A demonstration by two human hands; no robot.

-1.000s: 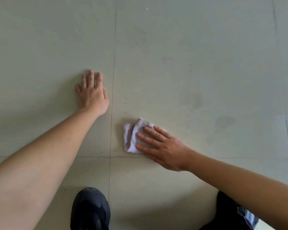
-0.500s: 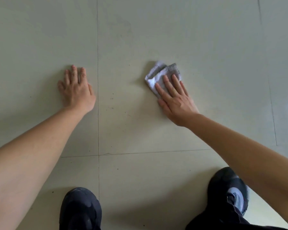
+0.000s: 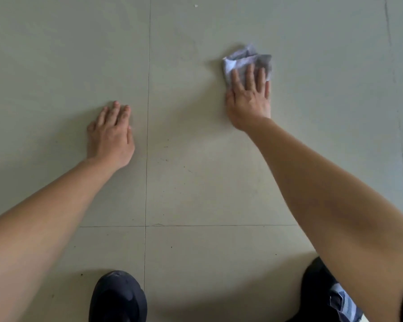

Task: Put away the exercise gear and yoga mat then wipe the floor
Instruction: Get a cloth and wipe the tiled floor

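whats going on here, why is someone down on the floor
A person is crouched low, wiping a tiled floor. Their right hand presses a crumpled grey-white cloth flat against a tile with straight fingers. The left hand is planted palm-down on the floor, just left of a grout line, seemingly for support. A black shoe shows at the bottom edge. A few dark specks lie on the tile between the hands. No exercise gear or yoga mat is in view.
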